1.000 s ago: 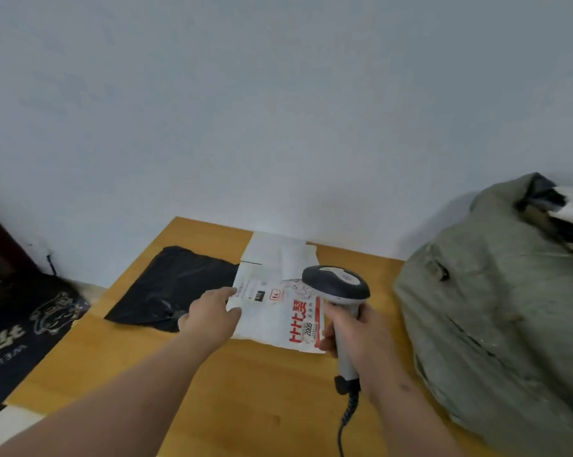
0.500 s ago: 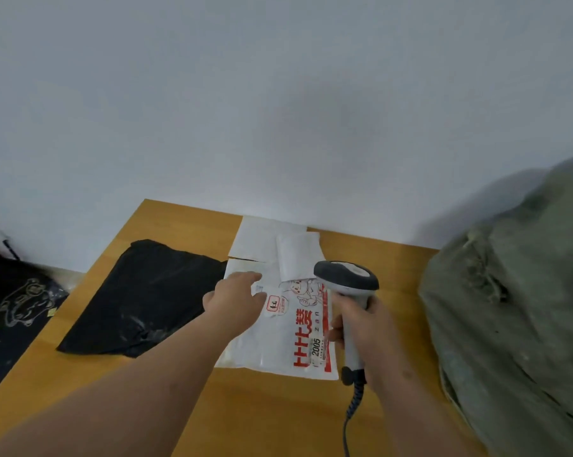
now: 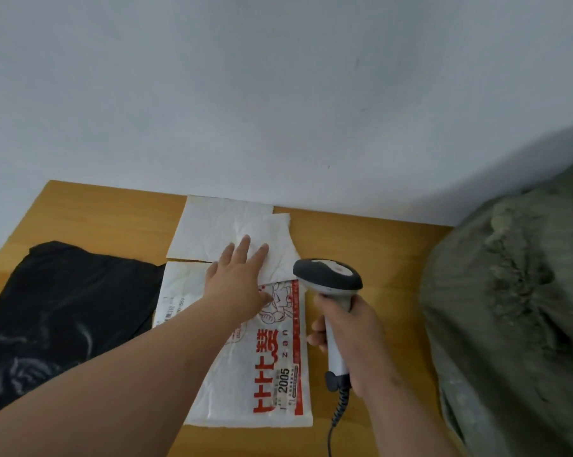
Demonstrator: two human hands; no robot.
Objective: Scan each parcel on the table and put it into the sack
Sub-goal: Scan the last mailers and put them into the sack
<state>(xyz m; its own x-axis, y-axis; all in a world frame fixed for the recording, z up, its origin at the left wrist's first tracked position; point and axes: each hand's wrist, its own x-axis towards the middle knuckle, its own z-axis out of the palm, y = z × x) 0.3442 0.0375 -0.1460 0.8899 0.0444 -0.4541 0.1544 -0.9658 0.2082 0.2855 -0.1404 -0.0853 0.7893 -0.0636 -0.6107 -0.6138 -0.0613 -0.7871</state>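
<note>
A white parcel with red print [image 3: 271,367] lies flat in the middle of the wooden table [image 3: 370,245]. A small plain white parcel [image 3: 278,245] overlaps its far end, and a larger white parcel [image 3: 206,229] lies against the wall. My left hand [image 3: 239,278] reaches forward with straight fingers, fingertips resting on the small white parcel. My right hand [image 3: 354,338] grips the handle of a grey and white barcode scanner [image 3: 328,278], held upright just right of the printed parcel. A black plastic parcel [image 3: 64,311] lies at the left. The grey-green sack [image 3: 516,308] bulges at the right.
The scanner's coiled cable [image 3: 337,413] hangs down toward the table's near edge. A plain pale wall [image 3: 278,94] runs along the back of the table. The sack's opening is out of view.
My left hand has moved from the printed parcel's label area forward onto the small white parcel, fingers straightened. The view has shifted left and closer, and the scanner stays in my right hand.
</note>
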